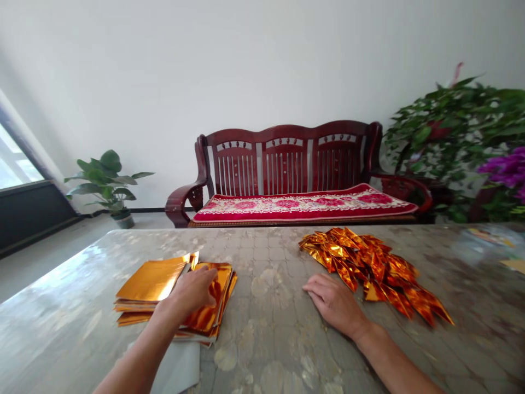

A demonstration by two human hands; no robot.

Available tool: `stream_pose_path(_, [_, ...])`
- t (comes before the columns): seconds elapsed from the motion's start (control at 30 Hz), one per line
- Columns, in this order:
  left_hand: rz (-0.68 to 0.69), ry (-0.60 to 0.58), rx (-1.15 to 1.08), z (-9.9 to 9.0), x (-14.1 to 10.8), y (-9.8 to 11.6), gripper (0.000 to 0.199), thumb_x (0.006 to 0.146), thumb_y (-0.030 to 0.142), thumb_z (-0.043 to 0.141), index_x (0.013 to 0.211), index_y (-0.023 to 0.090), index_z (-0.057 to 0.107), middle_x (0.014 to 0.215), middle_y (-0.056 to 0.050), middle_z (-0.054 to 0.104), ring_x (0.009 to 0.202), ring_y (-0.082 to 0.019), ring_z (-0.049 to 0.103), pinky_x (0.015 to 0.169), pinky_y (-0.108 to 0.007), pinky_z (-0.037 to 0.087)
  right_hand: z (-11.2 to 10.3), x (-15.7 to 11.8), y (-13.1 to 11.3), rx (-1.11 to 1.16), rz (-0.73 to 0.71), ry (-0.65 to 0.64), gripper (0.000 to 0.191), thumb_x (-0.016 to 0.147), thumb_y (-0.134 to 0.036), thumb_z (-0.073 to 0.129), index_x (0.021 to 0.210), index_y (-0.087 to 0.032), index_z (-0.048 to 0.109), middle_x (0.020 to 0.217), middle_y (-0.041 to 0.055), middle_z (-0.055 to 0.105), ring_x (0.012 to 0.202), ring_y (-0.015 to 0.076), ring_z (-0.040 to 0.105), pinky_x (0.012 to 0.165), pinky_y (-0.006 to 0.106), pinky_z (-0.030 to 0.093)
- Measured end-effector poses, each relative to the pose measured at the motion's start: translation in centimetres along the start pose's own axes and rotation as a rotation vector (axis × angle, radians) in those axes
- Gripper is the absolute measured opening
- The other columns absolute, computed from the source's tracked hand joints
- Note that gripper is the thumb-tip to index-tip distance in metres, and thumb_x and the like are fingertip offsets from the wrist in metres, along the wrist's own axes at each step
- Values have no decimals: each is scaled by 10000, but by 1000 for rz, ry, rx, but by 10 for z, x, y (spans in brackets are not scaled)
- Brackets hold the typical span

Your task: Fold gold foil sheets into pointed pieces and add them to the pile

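Resting on gold sheets (151,282), the left hand (192,293) is pressed together; the right hand (334,303) is laid flat by a foil pile (361,268).

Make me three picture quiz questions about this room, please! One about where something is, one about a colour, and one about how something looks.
1. Where is the left hand?
A) on the gold foil sheets
B) on the floor
C) on a plant leaf

2. What colour is most of the bench cushion?
A) green
B) blue
C) red

3. How do the foil pieces by the right hand lie?
A) in one neat flat stack
B) in a loose heap, folded
C) rolled up tight

Answers:
1. A, because the hand rests on top of the sheets.
2. C, because red runs along the cushion around a pale pattern.
3. B, because pointed pieces lie jumbled on the table.
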State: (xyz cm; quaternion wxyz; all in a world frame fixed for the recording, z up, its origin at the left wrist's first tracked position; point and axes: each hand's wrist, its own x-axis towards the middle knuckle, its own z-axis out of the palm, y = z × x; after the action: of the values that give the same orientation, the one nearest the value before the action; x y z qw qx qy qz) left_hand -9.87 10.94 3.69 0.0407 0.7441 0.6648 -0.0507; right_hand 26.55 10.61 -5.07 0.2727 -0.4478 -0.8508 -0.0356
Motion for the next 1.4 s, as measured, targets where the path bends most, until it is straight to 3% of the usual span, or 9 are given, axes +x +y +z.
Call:
stream_pose_path(0.17, [37, 27, -114, 12, -4, -7, 208, 655, 201, 665, 858, 235, 696, 959, -30, 706, 880, -220, 673, 717, -269, 432, 1, 0, 1, 2, 8, 12, 248, 908, -154, 502, 926, -259, 727, 896, 24, 694, 874, 181, 631, 780, 287, 491])
stream_pose_path(0.33, [40, 73, -84, 18, -4, -9, 114, 743, 195, 612, 826, 218, 688, 924, -45, 716, 862, -232, 666, 710, -286, 420, 0, 1, 0, -5, 9, 4, 259, 924, -157, 486, 931, -259, 724, 904, 24, 693, 886, 184, 634, 787, 289, 492])
stream_pose_path(0.63, [-22, 97, -24, 21, -8, 2, 233, 867, 147, 460, 838, 194, 687, 972, -90, 720, 927, -249, 679, 712, -296, 419, 2, 0, 2, -2, 20, -22, 253, 934, -150, 481, 939, -247, 715, 914, 27, 685, 894, 188, 628, 790, 299, 485])
stream_pose_path(0.77, [-7, 141, -105, 21, -19, 25, 243, 923, 235, 435, 919, 235, 679, 987, -47, 718, 892, -230, 687, 642, -273, 401, 1, 0, 0, 22, 29, -13, 251, 931, -151, 485, 935, -249, 716, 903, 27, 687, 891, 190, 631, 795, 302, 486])
stream_pose_path(0.97, [177, 183, -246, 33, -25, 97, 202, 916, 261, 491, 990, 274, 679, 1015, -17, 723, 918, -205, 689, 670, -248, 428, 0, 0, -14, 211, 86, -34, 308, 887, -125, 508, 1105, -242, 692, 1028, 31, 698, 955, 178, 651, 857, 288, 505])
stream_pose_path(1.07, [277, 153, -340, 40, -20, 121, 248, 905, 268, 528, 1113, 276, 664, 1063, -22, 722, 923, -203, 695, 725, -258, 462, -1, -1, -15, 246, 109, -52, 362, 880, -114, 503, 1175, -243, 667, 1082, 37, 696, 1004, 182, 647, 897, 301, 500])
stream_pose_path(1.27, [363, 156, -339, 52, -7, 115, 235, 901, 170, 503, 956, 235, 722, 975, -38, 728, 961, -213, 673, 842, -300, 497, -8, -4, -18, 247, 81, -48, 294, 895, -144, 530, 1129, -236, 682, 1070, 40, 695, 1003, 191, 634, 900, 318, 490])
stream_pose_path(1.4, [437, 217, -364, 68, -9, 114, 310, 898, 137, 511, 1130, 233, 692, 1214, -60, 683, 1160, -213, 607, 1050, -351, 438, -11, 0, -34, 261, -82, -152, 231, 889, -207, 609, 1105, -241, 683, 1108, 27, 691, 1028, 189, 611, 940, 326, 461])
